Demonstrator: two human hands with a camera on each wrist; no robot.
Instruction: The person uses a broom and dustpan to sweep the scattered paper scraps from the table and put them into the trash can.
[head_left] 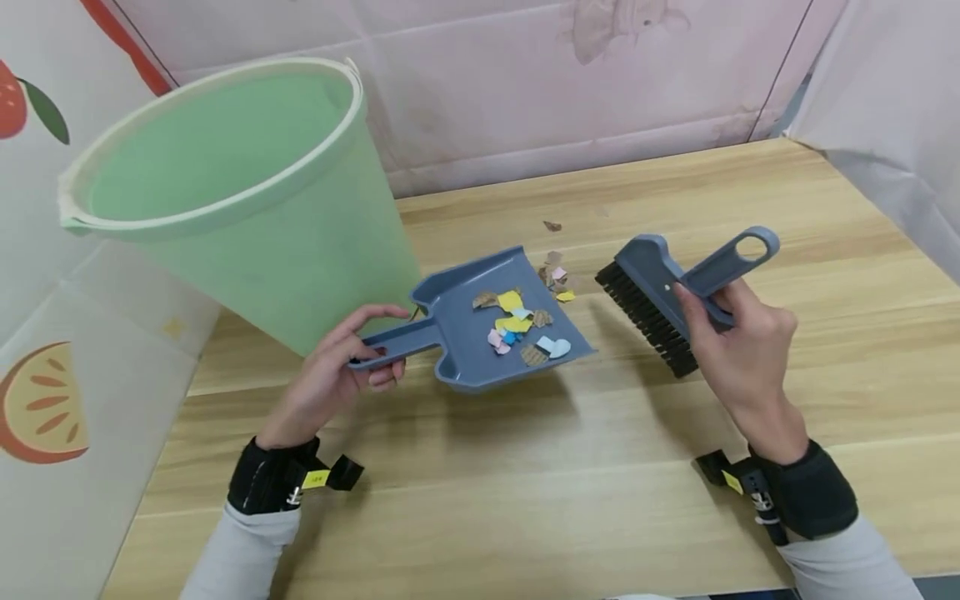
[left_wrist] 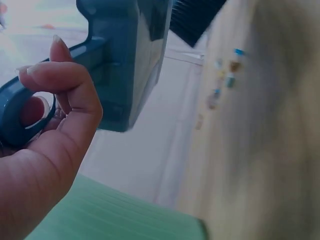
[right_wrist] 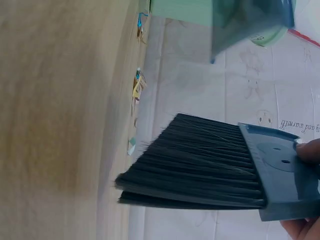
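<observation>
Left hand (head_left: 341, 367) grips the handle of a blue-grey dustpan (head_left: 480, 333), fingers curled round it, thumb on top; the left wrist view shows a finger through the handle's loop; pan is lifted off the wooden table (head_left: 525, 500), casting a shadow beneath, and sits roughly level just beside the green bin (head_left: 247, 208); paper scraps (head_left: 517, 325) in yellow, pink, blue and brown lie inside the pan; a few more scraps (head_left: 557, 279) remain on the table near the pan's front edge, one stray bit (head_left: 552, 226) farther back. Right hand (head_left: 738, 350) holds a matching hand brush (head_left: 667, 292) by its handle, fingers wrapped round it; black bristles face left toward the pan, brush raised above the table, apart from the pan. Both wrists wear black straps; sleeves are light grey.
</observation>
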